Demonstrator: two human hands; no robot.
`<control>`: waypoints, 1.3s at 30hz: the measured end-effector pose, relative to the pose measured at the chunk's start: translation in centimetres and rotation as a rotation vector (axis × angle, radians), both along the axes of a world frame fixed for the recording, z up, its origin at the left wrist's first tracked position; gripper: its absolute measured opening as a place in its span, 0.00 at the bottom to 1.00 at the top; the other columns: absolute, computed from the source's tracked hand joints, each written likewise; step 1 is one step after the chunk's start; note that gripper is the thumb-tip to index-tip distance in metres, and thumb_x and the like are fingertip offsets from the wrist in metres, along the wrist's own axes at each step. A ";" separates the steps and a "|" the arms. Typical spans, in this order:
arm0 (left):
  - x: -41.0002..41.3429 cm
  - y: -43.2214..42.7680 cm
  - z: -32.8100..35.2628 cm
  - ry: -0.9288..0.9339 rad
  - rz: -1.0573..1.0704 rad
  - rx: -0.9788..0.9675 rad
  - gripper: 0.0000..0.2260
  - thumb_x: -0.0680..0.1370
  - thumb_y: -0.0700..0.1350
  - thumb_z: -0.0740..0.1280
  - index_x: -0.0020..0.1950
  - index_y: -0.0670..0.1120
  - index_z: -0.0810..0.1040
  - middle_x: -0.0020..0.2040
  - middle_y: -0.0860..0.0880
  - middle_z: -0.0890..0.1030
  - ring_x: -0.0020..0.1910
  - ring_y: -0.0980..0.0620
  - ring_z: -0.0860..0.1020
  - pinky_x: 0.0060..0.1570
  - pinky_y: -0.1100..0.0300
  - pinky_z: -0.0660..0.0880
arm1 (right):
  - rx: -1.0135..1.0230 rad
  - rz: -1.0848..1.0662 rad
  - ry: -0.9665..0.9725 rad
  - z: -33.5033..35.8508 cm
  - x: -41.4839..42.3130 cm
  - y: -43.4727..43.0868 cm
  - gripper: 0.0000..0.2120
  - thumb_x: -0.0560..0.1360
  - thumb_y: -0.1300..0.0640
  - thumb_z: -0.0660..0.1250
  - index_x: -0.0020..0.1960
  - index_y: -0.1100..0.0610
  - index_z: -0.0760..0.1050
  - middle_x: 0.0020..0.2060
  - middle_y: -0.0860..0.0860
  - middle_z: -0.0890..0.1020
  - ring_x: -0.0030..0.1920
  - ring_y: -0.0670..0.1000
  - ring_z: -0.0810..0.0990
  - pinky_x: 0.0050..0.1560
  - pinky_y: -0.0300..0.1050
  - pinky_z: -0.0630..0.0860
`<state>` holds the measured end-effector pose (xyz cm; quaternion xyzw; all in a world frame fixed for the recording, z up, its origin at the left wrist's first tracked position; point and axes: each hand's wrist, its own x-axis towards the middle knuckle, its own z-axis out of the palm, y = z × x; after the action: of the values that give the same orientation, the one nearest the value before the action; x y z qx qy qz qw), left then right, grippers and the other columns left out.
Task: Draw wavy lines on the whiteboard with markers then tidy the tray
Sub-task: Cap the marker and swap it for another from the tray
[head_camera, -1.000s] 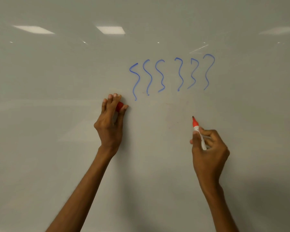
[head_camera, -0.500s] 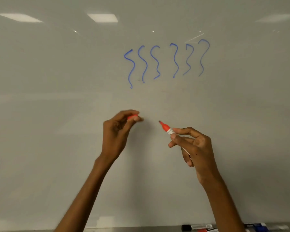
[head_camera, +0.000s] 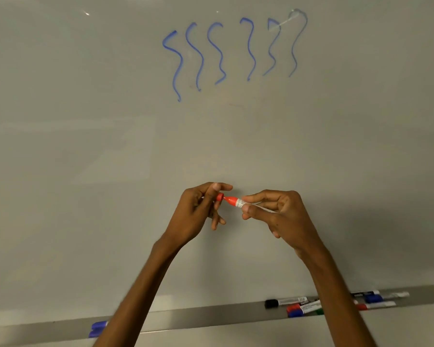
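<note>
The red marker (head_camera: 236,202) is lying nearly level in front of the whiteboard (head_camera: 85,146), with its long axis running left to right and its nib end pointing left at the red cap (head_camera: 220,197). The cap's mouth is facing the nib, just beside it or perhaps already touching; blur makes that hard to call. The right hand (head_camera: 278,211) is pinching the white, labelled barrel, and the left hand (head_camera: 198,211) is pinching the cap in its fingertips. Capping is likely turning on a short straight push along that axis. Both pieces are looking like smooth, hard, round plastic. Above, six blue wavy lines (head_camera: 221,53) are showing on the glossy board. Below, the grey tray (head_camera: 211,315) is holding loose markers, a black-capped marker (head_camera: 283,302) among them.
</note>
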<state>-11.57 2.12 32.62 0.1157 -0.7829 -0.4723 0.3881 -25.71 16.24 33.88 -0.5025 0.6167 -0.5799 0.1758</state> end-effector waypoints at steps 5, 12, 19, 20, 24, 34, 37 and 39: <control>-2.2 1.1 -1.5 -0.099 0.000 -0.060 0.18 0.84 0.47 0.54 0.51 0.40 0.80 0.31 0.49 0.72 0.25 0.41 0.77 0.30 0.62 0.76 | 0.012 -0.041 0.010 -1.6 -1.1 0.5 0.06 0.72 0.58 0.73 0.49 0.55 0.83 0.35 0.51 0.86 0.20 0.43 0.70 0.21 0.34 0.65; -7.6 4.7 -5.7 -0.113 0.092 -0.021 0.20 0.85 0.47 0.52 0.41 0.37 0.74 0.27 0.41 0.72 0.26 0.46 0.75 0.27 0.66 0.73 | 0.072 -0.213 0.013 -4.8 -3.5 2.9 0.08 0.71 0.52 0.75 0.48 0.54 0.83 0.33 0.46 0.84 0.33 0.45 0.84 0.38 0.32 0.78; -14.6 10.6 -10.0 -0.154 -0.019 0.042 0.21 0.85 0.46 0.51 0.41 0.36 0.74 0.25 0.39 0.72 0.21 0.46 0.74 0.23 0.66 0.70 | 0.151 -0.414 -0.124 -8.6 -8.1 8.8 0.08 0.69 0.54 0.76 0.46 0.56 0.84 0.32 0.47 0.84 0.31 0.47 0.83 0.38 0.30 0.77; -15.6 11.5 -10.6 -0.168 -0.043 0.044 0.21 0.85 0.46 0.51 0.41 0.36 0.74 0.25 0.39 0.73 0.21 0.47 0.75 0.23 0.66 0.70 | 0.166 -0.436 -0.165 -9.1 -8.9 9.8 0.08 0.69 0.54 0.77 0.46 0.56 0.84 0.31 0.47 0.84 0.31 0.47 0.83 0.37 0.28 0.75; -19.6 14.9 -14.2 -0.242 -0.187 0.034 0.21 0.85 0.49 0.51 0.42 0.40 0.76 0.30 0.42 0.76 0.27 0.47 0.78 0.29 0.52 0.77 | 0.273 -0.523 -0.283 -12.1 -12.4 14.1 0.09 0.69 0.54 0.77 0.47 0.55 0.84 0.32 0.52 0.85 0.33 0.49 0.84 0.37 0.32 0.75; -29.7 23.7 -27.8 -0.661 -0.654 -0.353 0.09 0.81 0.48 0.63 0.61 0.53 0.77 0.54 0.57 0.79 0.53 0.57 0.76 0.54 0.64 0.71 | 0.637 -0.657 -0.240 -25.7 -21.7 29.2 0.03 0.70 0.50 0.75 0.43 0.44 0.84 0.40 0.44 0.85 0.43 0.47 0.84 0.52 0.48 0.81; -33.0 27.1 -30.4 -0.729 -0.665 -0.374 0.11 0.81 0.49 0.62 0.61 0.52 0.79 0.56 0.54 0.81 0.54 0.57 0.76 0.52 0.70 0.67 | 0.665 -0.720 -0.112 -30.7 -23.7 32.2 0.05 0.73 0.62 0.71 0.47 0.59 0.85 0.42 0.54 0.85 0.41 0.53 0.83 0.48 0.51 0.82; -35.2 29.4 -31.9 -0.783 -0.673 -0.362 0.15 0.79 0.52 0.59 0.60 0.48 0.80 0.56 0.50 0.81 0.55 0.52 0.78 0.55 0.66 0.69 | 0.748 -0.753 -0.114 -34.0 -25.1 34.0 0.07 0.74 0.65 0.69 0.49 0.59 0.84 0.43 0.54 0.85 0.43 0.53 0.82 0.49 0.48 0.81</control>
<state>-46.82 31.56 0.70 -0.0426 -0.9314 -0.3499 -0.0910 -50.78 50.26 -0.14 -0.1170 0.9085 -0.3696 0.1560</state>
